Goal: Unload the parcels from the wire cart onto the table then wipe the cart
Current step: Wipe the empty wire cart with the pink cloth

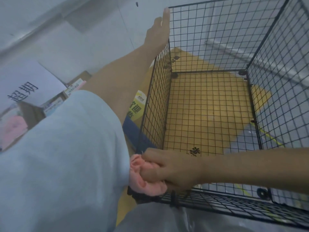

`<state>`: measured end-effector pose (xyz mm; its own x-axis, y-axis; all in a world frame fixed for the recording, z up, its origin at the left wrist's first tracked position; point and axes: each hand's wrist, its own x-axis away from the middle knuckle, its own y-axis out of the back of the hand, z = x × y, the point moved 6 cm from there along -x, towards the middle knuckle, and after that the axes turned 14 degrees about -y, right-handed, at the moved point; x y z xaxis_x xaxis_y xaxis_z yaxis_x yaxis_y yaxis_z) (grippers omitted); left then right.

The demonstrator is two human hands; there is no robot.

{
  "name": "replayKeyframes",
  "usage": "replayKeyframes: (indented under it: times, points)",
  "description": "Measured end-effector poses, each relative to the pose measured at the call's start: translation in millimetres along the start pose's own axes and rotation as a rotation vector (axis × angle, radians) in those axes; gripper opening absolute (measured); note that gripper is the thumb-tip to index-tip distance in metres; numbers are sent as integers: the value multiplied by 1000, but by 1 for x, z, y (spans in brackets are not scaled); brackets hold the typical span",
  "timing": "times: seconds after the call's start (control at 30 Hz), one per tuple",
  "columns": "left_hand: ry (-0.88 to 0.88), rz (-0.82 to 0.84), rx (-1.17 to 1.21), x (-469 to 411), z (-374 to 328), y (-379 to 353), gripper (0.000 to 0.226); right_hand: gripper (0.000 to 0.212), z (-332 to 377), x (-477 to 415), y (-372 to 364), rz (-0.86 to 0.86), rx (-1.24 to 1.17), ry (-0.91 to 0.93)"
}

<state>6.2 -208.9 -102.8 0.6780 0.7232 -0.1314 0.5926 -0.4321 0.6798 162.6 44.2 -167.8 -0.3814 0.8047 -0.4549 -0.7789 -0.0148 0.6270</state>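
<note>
The cart is a box made of thin black wire. The wire makes little squares all over its walls and floor. The top is open and there is nothing inside. It stands upright in the middle and right of the scene, and its long side runs from near to far. Small round black clips join the corners. A flat yellow mat shows through the wire floor.

The left hand reaches far out, with straight fingers lying flat on the top far corner of the left wall. The right hand is closed tight around a soft, crumpled pink cloth at the near left corner of the cart.

Brown boxy parcels with labels sit to the left, past a pale blue sleeve. They look blurry.
</note>
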Motion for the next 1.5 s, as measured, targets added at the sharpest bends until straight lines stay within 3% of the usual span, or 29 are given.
replayKeyframes:
  times: [0.3, 0.57, 0.77, 0.97, 1.1, 1.23, 1.33, 1.43, 1.5]
  points:
    - [-27, 296, 4, 56, 7, -3, 76, 23, -24, 4, 17, -65, -86, -219]
    - [-28, 289, 120, 130, 12, 1, 77, 23, -17, 5, 56, -180, 90, -202]
    - [2, 265, 131, 163, 15, 1, 75, 22, -14, 19, 54, -99, 210, -238]
    - [74, 307, 44, 198, 10, 10, 78, 32, -10, 25, 48, 115, 308, -226]
    - [135, 260, -56, 223, 0, 14, 73, 33, -15, 37, 60, 237, 303, -223]
    - [243, 164, -180, 255, -12, 23, 66, 15, -18, 56, 72, 324, 183, -217]
    - [372, 71, -272, 290, -16, 23, 63, 21, -24, 63, 75, 347, 46, -340]
    - [487, -63, -335, 318, -9, 18, 65, 50, -23, 66, 76, 398, 45, -391]
    - [505, -164, -474, 323, -10, 19, 59, 53, -29, 65, 73, 425, 59, -389]
